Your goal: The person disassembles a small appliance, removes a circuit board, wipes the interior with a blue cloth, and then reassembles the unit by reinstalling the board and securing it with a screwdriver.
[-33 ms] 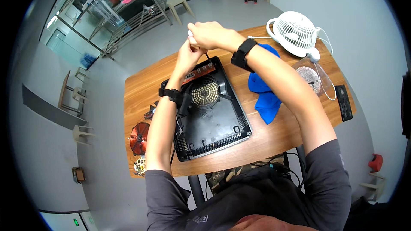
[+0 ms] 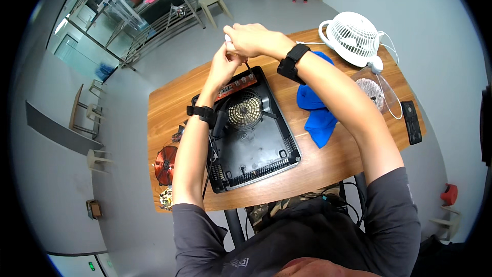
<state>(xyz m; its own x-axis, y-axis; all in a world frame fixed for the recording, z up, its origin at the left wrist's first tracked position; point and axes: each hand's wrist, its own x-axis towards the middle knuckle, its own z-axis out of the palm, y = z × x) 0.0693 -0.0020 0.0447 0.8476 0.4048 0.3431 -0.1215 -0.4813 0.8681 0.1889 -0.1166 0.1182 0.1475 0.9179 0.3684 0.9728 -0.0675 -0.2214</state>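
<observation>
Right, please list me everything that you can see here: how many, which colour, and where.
wooden table: 1, brown, centre
casing: 1, black, on table
circuit board: 1, reddish, casing's far end
round grille: 1, yellowish, in casing
thin rod: 1, dark, below hands
coil: 1, copper, table's left edge
cloth: 1, blue, right of casing
fan: 1, white, table's far right
disc: 1, pale, near fan
flat holder: 1, black, table's right edge
rack: 1, metallic, background left
stools: several, beige or dark, floor
wristbands: 2, black, wrists
left-hand fingers, right-hand fingers: bare, together above circuit board; grip partly hidden
</observation>
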